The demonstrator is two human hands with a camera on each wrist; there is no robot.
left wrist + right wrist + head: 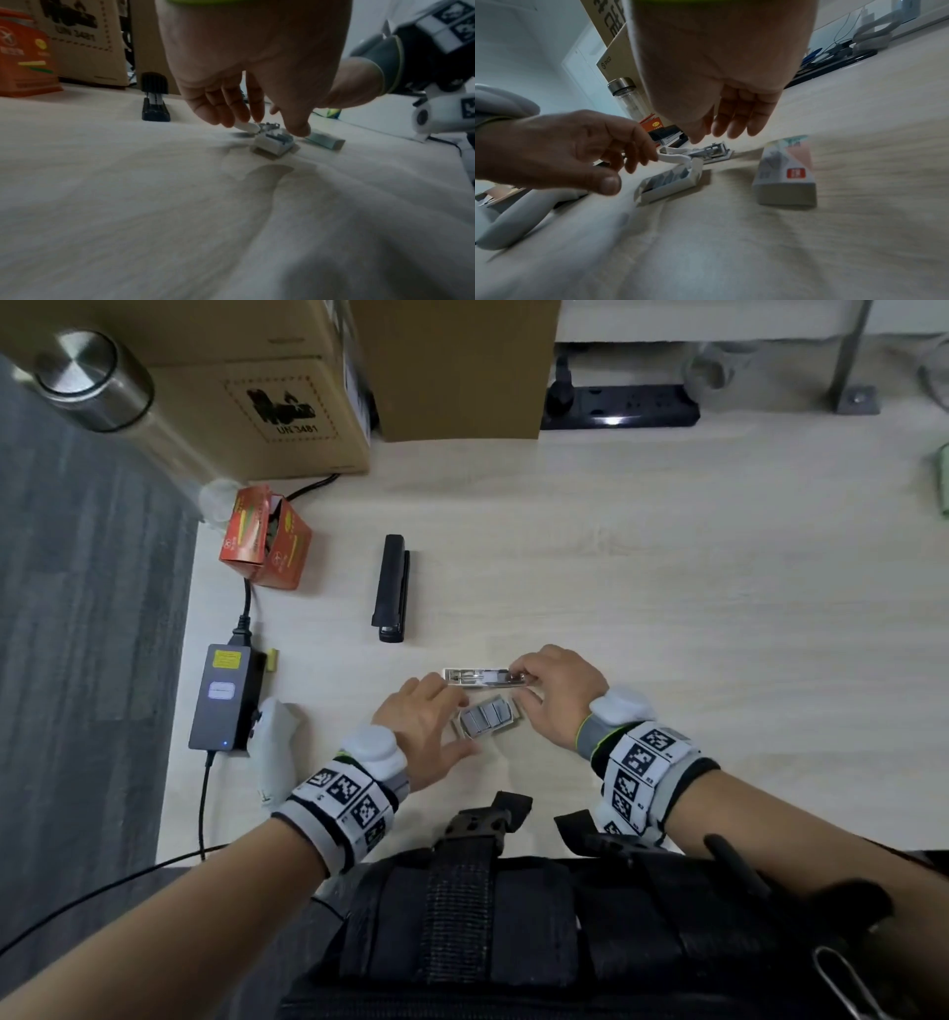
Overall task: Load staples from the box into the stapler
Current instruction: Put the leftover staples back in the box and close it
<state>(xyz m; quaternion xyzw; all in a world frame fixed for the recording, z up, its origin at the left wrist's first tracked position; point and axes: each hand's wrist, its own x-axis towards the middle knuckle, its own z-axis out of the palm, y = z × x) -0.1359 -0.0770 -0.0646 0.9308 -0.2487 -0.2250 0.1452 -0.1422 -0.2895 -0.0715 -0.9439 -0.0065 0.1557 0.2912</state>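
Observation:
A white stapler [477, 677] lies swung open on the table, its metal magazine [713, 152] facing up. My left hand [457, 716] curls its fingers over the stapler's white top arm [672, 158], with the thumb stretched out towards me. Just in front sits the open staple box tray [488, 717] with several grey staple strips in it. The box's sleeve [786, 172] stands to the tray's right. My right hand [524, 690] hovers at the stapler's right end, fingers relaxed over the magazine, and I see nothing held in it.
A black stapler [393, 588] lies farther back, with a torn red carton [267, 536] to its left. A power adapter [226, 701] and a white controller [277, 752] lie at the left table edge. Cardboard boxes [287, 387] and a power strip [621, 405] line the back.

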